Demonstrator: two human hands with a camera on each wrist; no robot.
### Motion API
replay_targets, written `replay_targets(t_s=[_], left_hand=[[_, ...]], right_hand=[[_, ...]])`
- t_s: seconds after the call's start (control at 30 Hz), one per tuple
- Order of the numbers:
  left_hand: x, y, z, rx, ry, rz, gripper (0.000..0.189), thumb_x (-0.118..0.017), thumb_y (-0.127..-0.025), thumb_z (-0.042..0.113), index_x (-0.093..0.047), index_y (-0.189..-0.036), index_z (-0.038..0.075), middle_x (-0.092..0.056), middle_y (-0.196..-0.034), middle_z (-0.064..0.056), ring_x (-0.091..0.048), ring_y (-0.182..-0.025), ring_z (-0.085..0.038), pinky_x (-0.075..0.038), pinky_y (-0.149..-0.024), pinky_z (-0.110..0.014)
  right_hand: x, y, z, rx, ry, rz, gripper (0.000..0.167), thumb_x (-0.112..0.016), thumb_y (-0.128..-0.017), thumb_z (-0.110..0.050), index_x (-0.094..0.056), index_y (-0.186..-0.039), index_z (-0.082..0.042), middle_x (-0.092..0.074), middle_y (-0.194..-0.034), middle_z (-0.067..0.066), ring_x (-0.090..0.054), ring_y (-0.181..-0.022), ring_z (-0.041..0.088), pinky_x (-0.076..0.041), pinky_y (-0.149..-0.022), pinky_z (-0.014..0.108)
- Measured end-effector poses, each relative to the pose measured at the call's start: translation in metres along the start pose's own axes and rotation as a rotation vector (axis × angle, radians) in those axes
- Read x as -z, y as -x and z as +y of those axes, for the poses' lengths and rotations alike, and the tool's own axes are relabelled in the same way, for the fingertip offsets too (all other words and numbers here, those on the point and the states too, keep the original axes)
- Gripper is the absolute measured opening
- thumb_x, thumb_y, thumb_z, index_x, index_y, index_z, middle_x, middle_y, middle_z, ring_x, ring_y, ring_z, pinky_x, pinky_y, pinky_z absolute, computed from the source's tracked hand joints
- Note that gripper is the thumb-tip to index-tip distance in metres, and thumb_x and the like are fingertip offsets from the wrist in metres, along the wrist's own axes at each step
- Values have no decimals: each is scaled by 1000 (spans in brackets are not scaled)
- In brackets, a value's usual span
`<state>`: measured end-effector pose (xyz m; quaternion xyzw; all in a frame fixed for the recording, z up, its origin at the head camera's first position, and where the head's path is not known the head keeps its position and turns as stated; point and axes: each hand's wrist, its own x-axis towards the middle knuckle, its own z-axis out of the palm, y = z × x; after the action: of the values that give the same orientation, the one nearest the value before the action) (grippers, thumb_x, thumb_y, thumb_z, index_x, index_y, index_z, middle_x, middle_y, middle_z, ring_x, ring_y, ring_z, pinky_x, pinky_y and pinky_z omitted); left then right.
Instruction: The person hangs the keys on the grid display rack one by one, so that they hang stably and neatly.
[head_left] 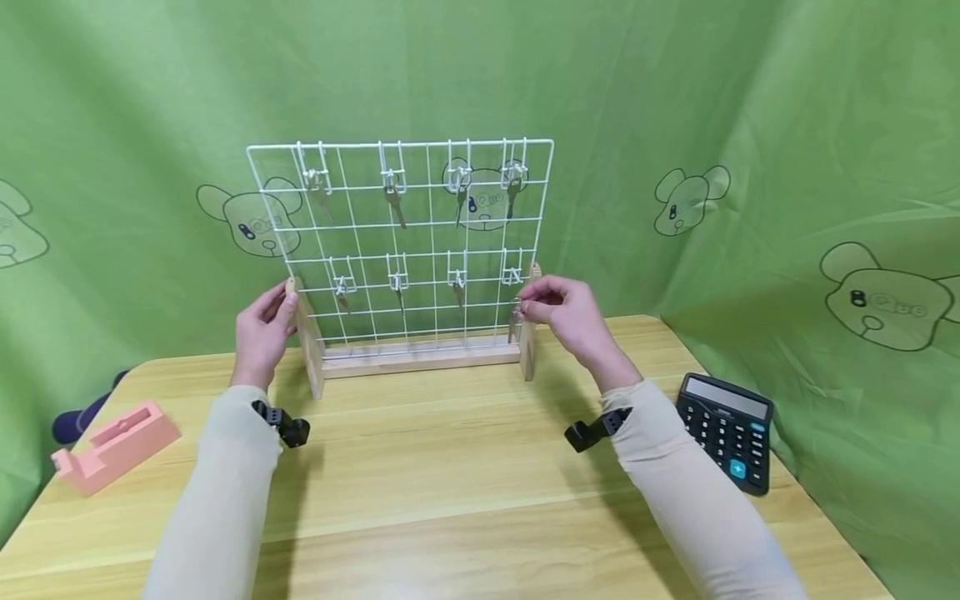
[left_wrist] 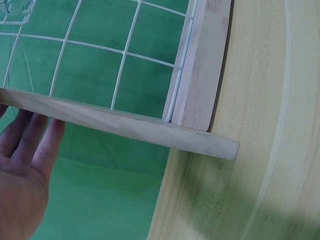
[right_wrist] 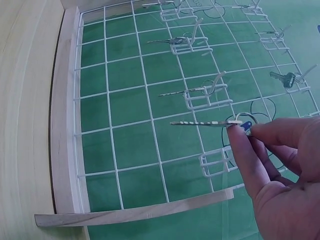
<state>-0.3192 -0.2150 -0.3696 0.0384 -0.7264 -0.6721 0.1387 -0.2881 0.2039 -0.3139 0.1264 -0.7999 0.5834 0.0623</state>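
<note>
A white wire grid rack (head_left: 430, 225) stands upright between wooden side posts. My left hand (head_left: 260, 333) grips the left side post (head_left: 306, 337) near its top; in the left wrist view its fingers (left_wrist: 47, 145) reach to the post's outer side and the thumb is hidden. My right hand (head_left: 566, 317) pinches a key (right_wrist: 202, 123) by its metal ring (right_wrist: 248, 116), beside the right post (head_left: 528, 342). The key is below a bare lower-right hook (head_left: 512, 276) and apart from it. Keys hang from the other hooks, such as this upper-row key (head_left: 393, 200).
A pink tape dispenser (head_left: 120, 446) lies on the wooden table (head_left: 420, 500) at the left. A black calculator (head_left: 726, 429) lies at the right, partly behind the right forearm. Dark purple objects (head_left: 82, 417) show beyond the left edge. A green curtain (head_left: 600, 75) hangs behind the table.
</note>
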Motion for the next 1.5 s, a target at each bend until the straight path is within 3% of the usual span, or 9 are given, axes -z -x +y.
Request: replay_targets(t_s=[0.27,0.63,1.5], left_hand=[[-1,-1,-1,-9,14,0,52,-61,-97,34,-48,-145,17,-44,-148,-13,-46,-131,-29,-50,-100,-33],[0,-1,-3,-14,40,1,53,-62,-96,33,-48,-145,15,-46,-147,-15,-48,-130,-30,-51,-98,-30],[0,-3,-6,-32,25,-1,54,-62,-96,34,-48,-145,15,-45,-148,-15,-47,-131,-30,-50,-99,-32]], right_hand=[[0,-4,-2,-7,-130,67,22,-65,-88,7,-61,-110,12,-59,-111,23,-62,-91,24,-58,-85,29],[-1,-12,-1,-23,-230,141,21,-63,-89,12,-60,-109,12,-60,-109,20,-63,-91,22,-57,-87,28],[-7,-26,14,-46,-184,196,27,-62,-89,10,-59,-115,11,-61,-104,17,-61,-91,22,-57,-87,27]])
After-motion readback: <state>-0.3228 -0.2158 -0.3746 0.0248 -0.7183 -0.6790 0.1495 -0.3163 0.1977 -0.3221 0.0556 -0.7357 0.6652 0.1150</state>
